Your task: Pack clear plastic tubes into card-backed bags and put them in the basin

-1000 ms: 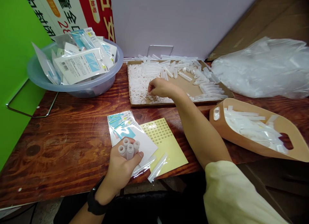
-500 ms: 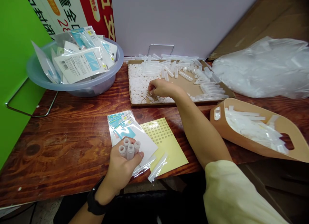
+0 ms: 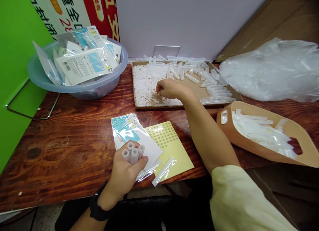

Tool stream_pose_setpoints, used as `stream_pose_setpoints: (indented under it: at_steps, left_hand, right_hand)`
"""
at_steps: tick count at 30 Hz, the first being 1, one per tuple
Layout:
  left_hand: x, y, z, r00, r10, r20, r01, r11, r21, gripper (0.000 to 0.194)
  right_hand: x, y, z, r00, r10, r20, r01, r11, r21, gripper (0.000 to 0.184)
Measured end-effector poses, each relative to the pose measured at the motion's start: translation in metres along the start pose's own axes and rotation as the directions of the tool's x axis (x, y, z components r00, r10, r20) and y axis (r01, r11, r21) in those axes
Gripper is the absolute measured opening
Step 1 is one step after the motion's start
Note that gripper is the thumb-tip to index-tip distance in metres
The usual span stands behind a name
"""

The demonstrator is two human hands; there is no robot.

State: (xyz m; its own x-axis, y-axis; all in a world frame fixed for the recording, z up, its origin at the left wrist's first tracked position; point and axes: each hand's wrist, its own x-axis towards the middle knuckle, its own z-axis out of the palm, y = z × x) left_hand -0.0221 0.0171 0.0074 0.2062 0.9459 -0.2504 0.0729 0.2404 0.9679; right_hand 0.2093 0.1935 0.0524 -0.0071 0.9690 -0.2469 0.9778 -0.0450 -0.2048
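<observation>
My left hand (image 3: 124,176) is closed round a bundle of several small clear plastic tubes (image 3: 133,153), held upright near the table's front edge, over a printed packet (image 3: 127,128). My right hand (image 3: 169,89) reaches into a flat cardboard tray (image 3: 189,86), fingers curled down among the pile of small white caps (image 3: 144,86); what the fingertips pinch is too small to make out. More clear tubes (image 3: 204,79) lie in the tray's right half.
A yellow dotted sheet (image 3: 171,148) and loose clear sleeves lie by my left hand. A blue basin (image 3: 82,88) of packets stands at the back left. A tan cardboard scoop (image 3: 264,133) of tubes and a big plastic bag (image 3: 271,69) are on the right.
My right hand has shifted slightly right and back within the cap pile, baring a patch of tray. My left hand with the tubes has stayed put.
</observation>
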Motion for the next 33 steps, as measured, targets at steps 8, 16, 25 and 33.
stream_pose_setpoints:
  at_steps: [8,16,25,33]
  left_hand:
    - [-0.001,0.002,0.001,1.000,0.013,0.006,-0.013,1.000,0.014,0.020]
    - [0.000,0.004,0.002,1.000,0.029,-0.003,-0.028,1.000,0.011,0.019]
    - [-0.001,0.001,0.001,1.000,0.019,0.008,-0.019,1.000,0.013,0.019]
    - [-0.001,-0.001,-0.001,0.999,0.031,0.013,-0.032,0.999,0.009,0.017]
  right_hand:
    - [-0.013,0.001,-0.013,0.991,0.129,0.038,-0.125,0.989,-0.083,0.011]
    - [-0.010,-0.005,-0.007,0.999,0.003,0.046,-0.003,1.000,-0.008,0.011]
    - [-0.009,-0.010,-0.003,0.996,-0.075,0.057,0.078,0.996,-0.036,0.020]
    - [-0.007,-0.018,0.012,0.978,-0.196,-0.071,0.179,0.962,-0.205,0.018]
